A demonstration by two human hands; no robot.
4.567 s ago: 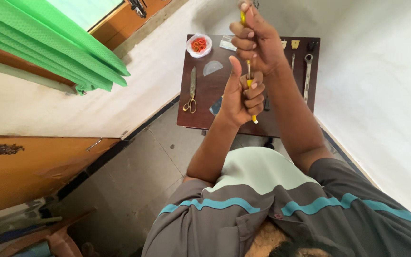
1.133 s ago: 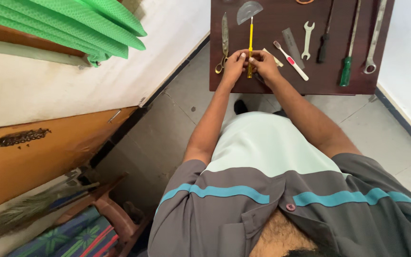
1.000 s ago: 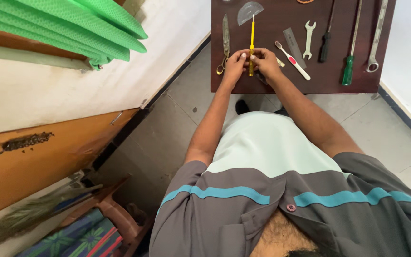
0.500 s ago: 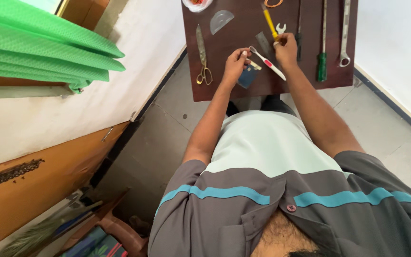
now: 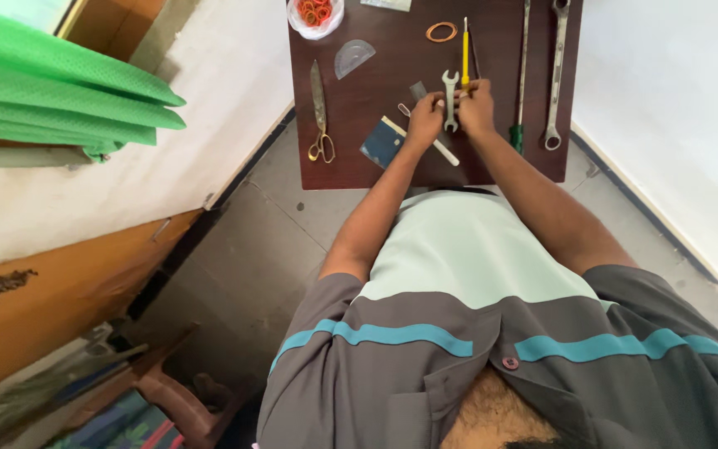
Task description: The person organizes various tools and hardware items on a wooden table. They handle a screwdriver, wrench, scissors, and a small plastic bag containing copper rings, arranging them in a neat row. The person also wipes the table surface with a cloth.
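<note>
On the dark counter (image 5: pixel 359 166), both hands pinch a small open-ended spanner (image 5: pixel 449 98): left hand (image 5: pixel 424 120) and right hand (image 5: pixel 477 108) closed on it. It seems mid-placement beside the yellow screwdriver (image 5: pixel 464 50); squaring it comes next.

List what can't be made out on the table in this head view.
- Toothbrush: middle hidden under the left hand.
- Yellow screwdriver: lower end covered by the right hand.
- Ring spanner: top cut off by the frame edge.
- Each hand's grip on the small spanner: too small to tell.
</note>
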